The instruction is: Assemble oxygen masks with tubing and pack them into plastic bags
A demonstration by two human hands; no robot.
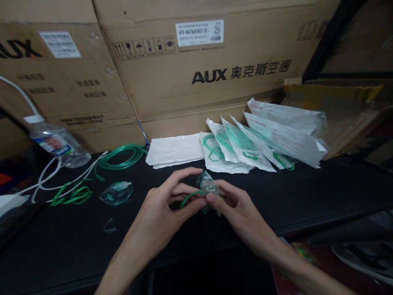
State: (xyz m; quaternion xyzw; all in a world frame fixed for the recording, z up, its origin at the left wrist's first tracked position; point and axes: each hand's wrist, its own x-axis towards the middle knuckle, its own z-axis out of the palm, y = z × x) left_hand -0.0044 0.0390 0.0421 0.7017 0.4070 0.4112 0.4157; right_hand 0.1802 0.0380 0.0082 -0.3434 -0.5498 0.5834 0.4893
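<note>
Between my two hands, above the black table, is a clear oxygen mask [210, 185] with a green-tinted edge. My left hand [173, 194] is closed on a green elastic strap [188, 198] at the mask's left side, its index finger reaching to the top of the mask. The thumb and fingers of my right hand [231, 200] pinch the mask's right side. A second clear mask [116, 193] lies on the table to the left. Near it are a loose green strap [73, 194] and a small thin clear piece [109, 225]. My fingers hide part of the held mask.
A coil of green tubing [121, 157] lies behind the second mask. White packets [176, 150] and several clear-fronted pouches [242, 141] line the back. A plastic bottle [58, 141] and white cables [39, 180] are at left. Large cardboard boxes [159, 88] form the back wall.
</note>
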